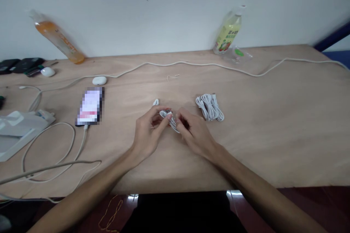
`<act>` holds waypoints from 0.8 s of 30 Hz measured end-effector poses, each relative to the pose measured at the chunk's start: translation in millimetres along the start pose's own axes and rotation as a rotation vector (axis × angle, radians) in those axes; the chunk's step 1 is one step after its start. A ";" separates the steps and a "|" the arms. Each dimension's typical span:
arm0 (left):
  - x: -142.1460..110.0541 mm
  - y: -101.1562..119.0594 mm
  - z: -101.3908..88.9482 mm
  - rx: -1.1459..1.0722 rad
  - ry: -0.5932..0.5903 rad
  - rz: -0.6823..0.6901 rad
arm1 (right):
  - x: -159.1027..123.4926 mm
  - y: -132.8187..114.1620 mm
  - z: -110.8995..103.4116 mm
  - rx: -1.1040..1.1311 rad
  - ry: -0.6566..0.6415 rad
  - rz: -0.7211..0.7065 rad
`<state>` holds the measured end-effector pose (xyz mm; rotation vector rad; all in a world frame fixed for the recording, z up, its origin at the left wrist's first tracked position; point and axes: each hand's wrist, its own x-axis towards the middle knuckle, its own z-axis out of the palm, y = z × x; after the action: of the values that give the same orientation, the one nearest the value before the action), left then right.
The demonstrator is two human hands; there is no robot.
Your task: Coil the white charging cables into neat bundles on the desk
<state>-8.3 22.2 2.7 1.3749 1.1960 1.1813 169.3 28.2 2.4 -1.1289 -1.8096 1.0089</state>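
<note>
The coiled white USB cable is held above the worktop, around midway along its near edge. The left hand's grip pinches it between thumb and fingers; the right hand's grip is pressed together at the coil's lower end, though what it pinches cannot be told. If the left grip slackens while the right pulls, loops could spring open. Dropped to the right, it could mix with the bundled white cables.
</note>
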 end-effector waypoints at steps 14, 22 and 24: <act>1.1 3.2 -0.5 -0.037 0.009 0.024 | -0.1 4.9 0.1 -0.119 0.026 -0.070; 0.6 1.2 -1.8 -0.022 -0.005 0.019 | 0.3 11.7 -0.8 -0.234 -0.041 -0.075; 0.8 2.0 -2.7 -0.016 -0.016 0.024 | 0.3 14.1 -1.4 -0.262 -0.078 -0.085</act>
<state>-10.8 23.0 5.1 1.3882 1.1596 1.1914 175.1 33.0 -9.6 -1.1691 -2.0795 0.7923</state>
